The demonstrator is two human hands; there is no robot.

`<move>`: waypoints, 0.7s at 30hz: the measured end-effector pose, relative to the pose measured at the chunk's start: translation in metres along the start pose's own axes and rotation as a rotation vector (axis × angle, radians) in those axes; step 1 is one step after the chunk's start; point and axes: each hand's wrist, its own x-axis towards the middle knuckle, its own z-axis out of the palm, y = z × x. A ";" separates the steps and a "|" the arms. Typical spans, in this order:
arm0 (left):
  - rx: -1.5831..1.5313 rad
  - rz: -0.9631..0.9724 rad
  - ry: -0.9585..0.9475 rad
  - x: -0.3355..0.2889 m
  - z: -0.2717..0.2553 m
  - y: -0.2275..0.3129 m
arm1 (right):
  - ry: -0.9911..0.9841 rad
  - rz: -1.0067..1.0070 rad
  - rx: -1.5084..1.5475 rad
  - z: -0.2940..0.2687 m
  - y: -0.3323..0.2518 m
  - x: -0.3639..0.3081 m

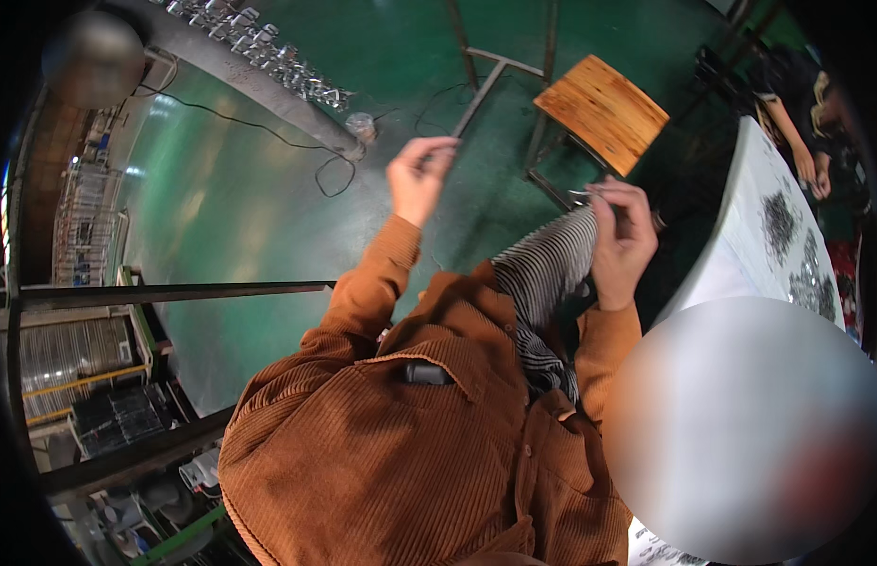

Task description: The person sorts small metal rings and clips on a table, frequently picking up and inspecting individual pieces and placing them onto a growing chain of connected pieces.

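My left hand [419, 179] is raised over the green floor, its fingers curled into a pinch. Whatever lies between those fingertips, if anything, is too small to make out. To its right, my right hand [623, 236] pinches a small shiny metal part [580, 195] between thumb and fingers, close to the near corner of a wooden stool [603, 113]. The two hands are well apart. Many small dark parts [780, 226] lie spread on a white-covered table [731, 226] to the right of my right hand.
A grey beam [240, 80] at the upper left carries a row of shiny metal parts [259, 47]. A black cable [268, 127] loops over the floor. Dark metal bars [174, 292] stand at left. A co-worker's hands [812, 174] are beyond the table.
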 end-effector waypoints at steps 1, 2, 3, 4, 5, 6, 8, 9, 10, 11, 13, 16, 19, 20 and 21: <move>-0.030 -0.057 0.092 0.012 -0.032 -0.024 | -0.053 -0.022 0.011 0.028 0.010 0.009; -0.049 -0.087 0.228 0.024 -0.059 -0.043 | -0.105 -0.040 0.018 0.055 0.018 0.016; -0.057 -0.111 0.334 0.036 -0.085 -0.063 | -0.148 -0.042 0.048 0.081 0.028 0.021; 0.027 -0.094 0.418 0.047 -0.108 -0.084 | -0.192 -0.038 0.073 0.104 0.037 0.026; 0.112 -0.079 0.496 0.059 -0.128 -0.105 | -0.242 -0.015 0.081 0.127 0.045 0.030; 0.197 -0.066 0.572 0.068 -0.139 -0.121 | -0.292 0.011 0.088 0.147 0.052 0.034; 0.340 -0.072 0.609 0.083 -0.139 -0.134 | -0.398 0.021 0.107 0.185 0.081 0.036; 0.415 -0.072 0.622 0.092 -0.138 -0.137 | -0.452 0.023 0.102 0.202 0.094 0.036; 0.473 -0.089 0.623 0.099 -0.138 -0.145 | -0.504 0.025 0.100 0.219 0.105 0.037; 0.530 -0.103 0.622 0.106 -0.136 -0.153 | -0.533 0.020 0.099 0.234 0.113 0.040; 0.654 -0.153 0.630 0.121 -0.127 -0.160 | -0.586 0.010 0.089 0.261 0.126 0.045; 0.658 -0.198 0.643 0.135 -0.129 -0.168 | -0.621 -0.010 0.051 0.297 0.144 0.050; 0.623 -0.203 0.615 0.137 -0.136 -0.172 | -0.632 -0.089 0.019 0.324 0.154 0.056; 0.586 -0.223 0.590 0.135 -0.136 -0.171 | -0.645 -0.110 0.016 0.332 0.159 0.059; 0.600 -0.240 0.543 0.134 -0.135 -0.169 | -0.638 -0.149 0.004 0.339 0.165 0.062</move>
